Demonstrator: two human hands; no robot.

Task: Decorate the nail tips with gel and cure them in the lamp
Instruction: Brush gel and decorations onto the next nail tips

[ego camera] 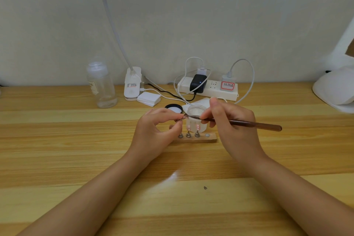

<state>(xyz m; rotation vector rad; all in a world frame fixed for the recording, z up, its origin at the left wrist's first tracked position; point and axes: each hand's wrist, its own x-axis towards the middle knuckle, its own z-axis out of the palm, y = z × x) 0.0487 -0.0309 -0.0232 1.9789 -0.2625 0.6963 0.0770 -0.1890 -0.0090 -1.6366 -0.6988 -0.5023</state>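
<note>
My left hand (159, 130) pinches a small nail tip on its stand between thumb and forefinger, held above the wooden holder bar (211, 139). My right hand (229, 120) grips a brown gel brush (254, 124), whose tip touches the nail tip at my left fingers. On the bar stand metal cones, two of them carrying pink-decorated nail tips (193, 127). An open clear gel jar (196, 110) sits just behind the hands, with its black lid (173, 108) lying to the left. The white curing lamp (334, 90) stands at the far right table edge.
A clear pump bottle (101, 84) stands at back left. A clip-on desk lamp (132, 84) and a stack of white pads (149, 98) sit behind the jar. A power strip (208, 88) with plugs and cables lies along the wall.
</note>
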